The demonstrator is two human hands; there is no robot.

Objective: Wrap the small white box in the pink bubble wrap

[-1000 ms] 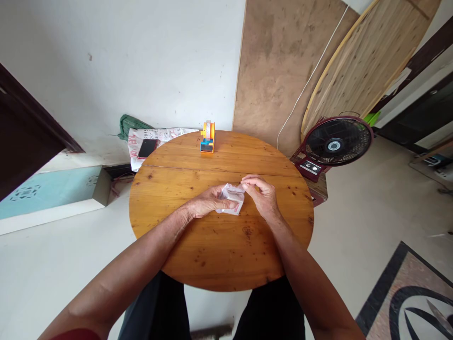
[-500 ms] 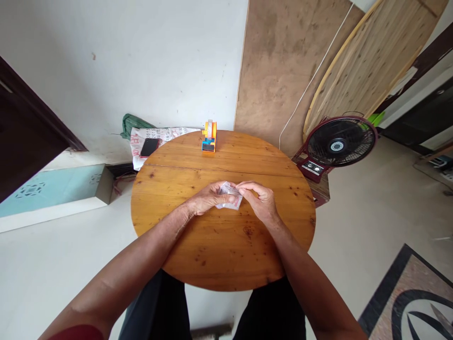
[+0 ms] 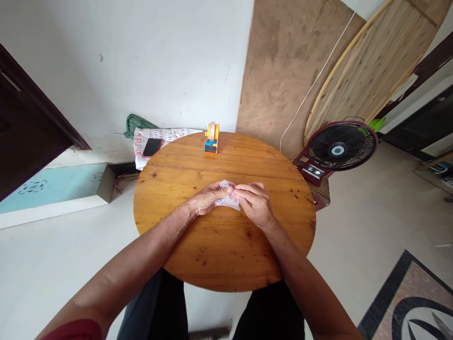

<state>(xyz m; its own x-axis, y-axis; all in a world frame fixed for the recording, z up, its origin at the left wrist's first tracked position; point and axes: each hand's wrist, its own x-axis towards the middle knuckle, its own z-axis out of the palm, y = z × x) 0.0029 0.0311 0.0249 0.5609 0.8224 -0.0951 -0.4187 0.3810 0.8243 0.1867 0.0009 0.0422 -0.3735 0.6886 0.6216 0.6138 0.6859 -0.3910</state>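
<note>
Between my two hands, over the middle of the round wooden table [image 3: 212,241], is a small clear plastic packet [image 3: 229,202] with pinkish-red print. My left hand [image 3: 209,196] grips its left side, thumb lying across the top. From the other side my right hand [image 3: 257,203] pinches the packet's upper right edge, fingertips close to the left thumb. What lies inside the plastic is too small to make out. Toward the table's far edge stands an orange and blue tape dispenser [image 3: 211,138] with a roll on it, apart from both hands.
Left of the table, a dark phone [image 3: 152,147] lies on a white printed sack [image 3: 139,160], with a green bag [image 3: 136,123] behind. A dark red fan [image 3: 338,146] stands at the right. A wall and a brown board [image 3: 279,71] rise behind the table.
My left thumb has moved up to the packet's top edge, and the right fingers have closed in beside it. The packet has tilted and creased. The view has shifted slightly.
</note>
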